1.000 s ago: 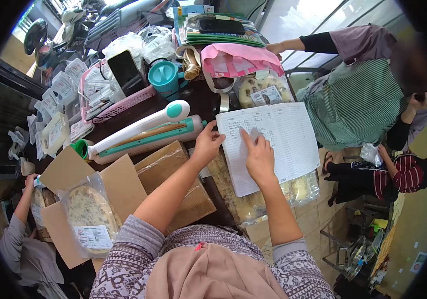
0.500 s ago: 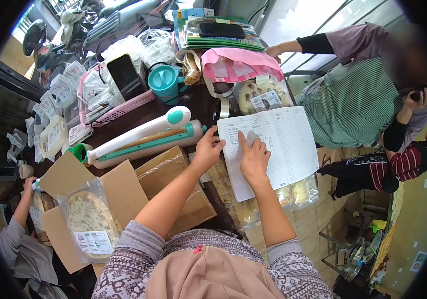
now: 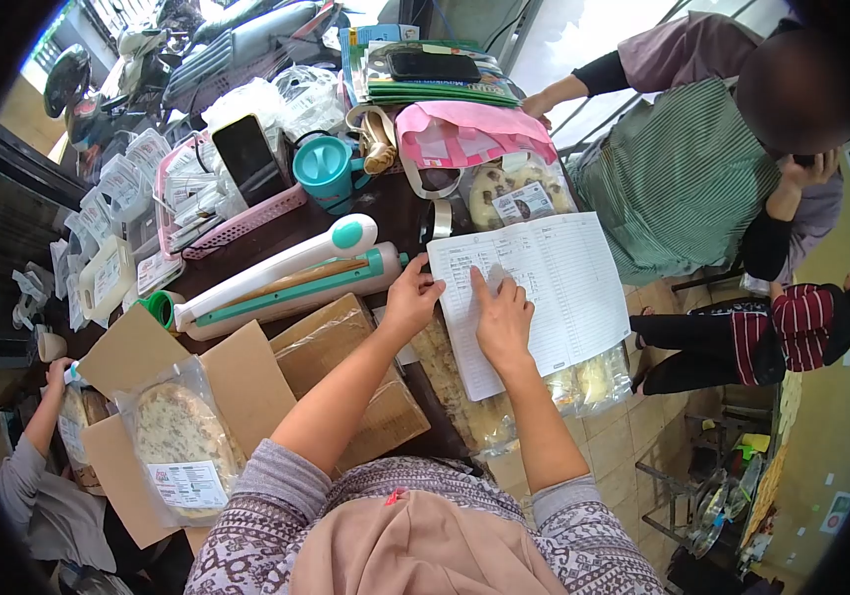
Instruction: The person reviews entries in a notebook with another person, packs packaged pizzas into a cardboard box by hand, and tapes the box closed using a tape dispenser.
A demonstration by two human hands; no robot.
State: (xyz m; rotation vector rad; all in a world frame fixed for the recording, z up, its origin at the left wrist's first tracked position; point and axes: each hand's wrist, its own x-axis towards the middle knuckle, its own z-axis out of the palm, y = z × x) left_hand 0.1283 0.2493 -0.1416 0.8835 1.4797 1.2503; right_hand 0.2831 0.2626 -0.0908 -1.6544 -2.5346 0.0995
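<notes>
An open notebook with handwritten lines lies tilted over several plastic-wrapped packs. At its left edge my left hand is closed, with the thumb by the page and the fingers at the rim. My right hand rests on the left page, holding nothing. Its index finger stretches out to the written rows while the other fingers bend loosely. Beneath the lower edge shows a clear bag with pale food. Above the notebook sits a wrapped round flatbread with a label.
A white-and-green bag sealer, a teal mug and a pink basket stand to the left. Nearer are cardboard and a bagged flatbread. A person in green stripes touches a pink bag; another hand is at far left.
My hands keep nearly the same places on the notebook. The person in stripes has shifted left in view, and the person in the red-striped top has also moved slightly.
</notes>
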